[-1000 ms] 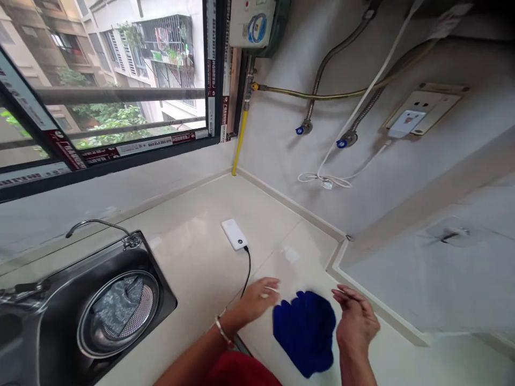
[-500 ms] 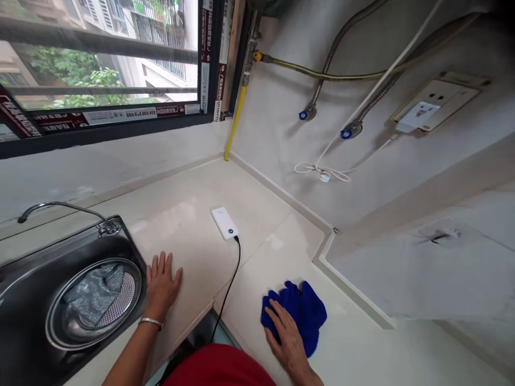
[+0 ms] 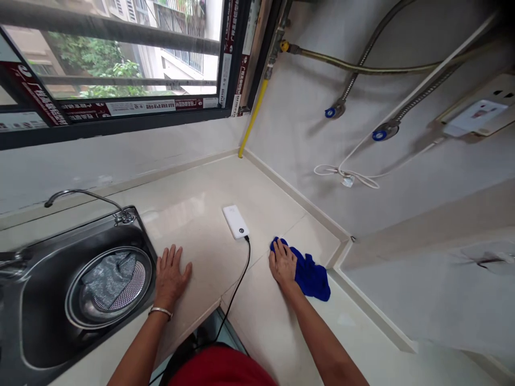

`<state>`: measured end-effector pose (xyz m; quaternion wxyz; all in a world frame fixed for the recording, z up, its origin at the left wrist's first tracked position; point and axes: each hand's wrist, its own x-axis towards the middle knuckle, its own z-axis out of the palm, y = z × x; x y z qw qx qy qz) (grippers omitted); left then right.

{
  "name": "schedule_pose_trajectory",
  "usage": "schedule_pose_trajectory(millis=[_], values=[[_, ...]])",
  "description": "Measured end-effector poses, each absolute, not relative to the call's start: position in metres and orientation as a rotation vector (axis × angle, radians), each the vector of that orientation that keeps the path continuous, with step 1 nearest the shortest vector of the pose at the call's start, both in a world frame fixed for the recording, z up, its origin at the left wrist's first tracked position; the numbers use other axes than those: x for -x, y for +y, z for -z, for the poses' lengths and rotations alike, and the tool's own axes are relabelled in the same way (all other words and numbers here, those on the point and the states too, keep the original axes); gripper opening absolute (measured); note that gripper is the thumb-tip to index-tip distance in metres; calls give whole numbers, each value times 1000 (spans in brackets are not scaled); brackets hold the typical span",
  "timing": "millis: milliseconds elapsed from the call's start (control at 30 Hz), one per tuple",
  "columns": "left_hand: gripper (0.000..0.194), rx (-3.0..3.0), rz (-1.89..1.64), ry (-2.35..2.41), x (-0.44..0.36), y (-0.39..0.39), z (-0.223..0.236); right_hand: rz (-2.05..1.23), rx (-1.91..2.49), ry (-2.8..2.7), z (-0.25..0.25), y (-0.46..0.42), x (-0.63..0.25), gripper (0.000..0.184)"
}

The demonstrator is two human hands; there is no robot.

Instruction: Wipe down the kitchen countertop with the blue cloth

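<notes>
My left hand lies flat on the pale countertop beside the sink, its fingers spread and nothing in it. On the right stretch of counter, my right hand presses on the left end of a dark blue cloth, fingers bent over it. The rest of the cloth trails off to the right, bunched and wrinkled. Between the hands, farther back, a white power bank rests with a black cable plugged in and running down over the counter's front edge.
At left is a steel sink with a faucet; a metal strainer basin in it holds a grey cloth. A raised edging borders the wall. Behind stand a yellow pipe and a tied white cord.
My right hand has slid forward with the blue cloth, away from my body toward the wall corner. My left hand stays flat on the counter. The view has shifted slightly left.
</notes>
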<state>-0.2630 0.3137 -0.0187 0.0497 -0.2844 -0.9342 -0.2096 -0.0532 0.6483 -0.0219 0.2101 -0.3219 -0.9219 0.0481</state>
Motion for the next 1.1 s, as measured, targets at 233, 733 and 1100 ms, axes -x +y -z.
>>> schedule_pose_trajectory(millis=[233, 733, 1100], values=[[63, 852, 652, -2808, 264, 315, 21, -171, 698, -2650, 23, 602, 49, 46], [65, 854, 582, -2826, 261, 320, 28, -386, 178, -2770, 16, 524, 0, 52], [63, 810, 672, -2809, 254, 321, 20, -197, 694, -2644, 16, 605, 61, 48]])
